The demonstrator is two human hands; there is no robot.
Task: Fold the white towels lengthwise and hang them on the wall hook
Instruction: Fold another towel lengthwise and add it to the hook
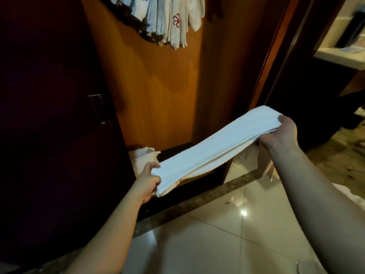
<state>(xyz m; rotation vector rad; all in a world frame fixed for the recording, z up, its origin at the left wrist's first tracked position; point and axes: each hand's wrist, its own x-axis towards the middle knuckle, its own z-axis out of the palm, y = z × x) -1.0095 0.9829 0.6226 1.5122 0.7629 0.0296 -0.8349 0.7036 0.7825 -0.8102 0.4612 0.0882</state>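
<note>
Folded towel (pixel 213 149) taut between both hands

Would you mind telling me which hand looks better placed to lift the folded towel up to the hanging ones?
Probably the right hand: it grips the higher end of the folded towel, nearer the hanging towels. The left hand holds the lower end.

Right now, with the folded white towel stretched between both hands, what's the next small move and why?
Probably lift the long folded white towel up toward the bundle of hanging white cloths. It already looks folded lengthwise into a narrow strip, the left hand and right hand grip its two ends, and those cloths hang directly above.
</note>
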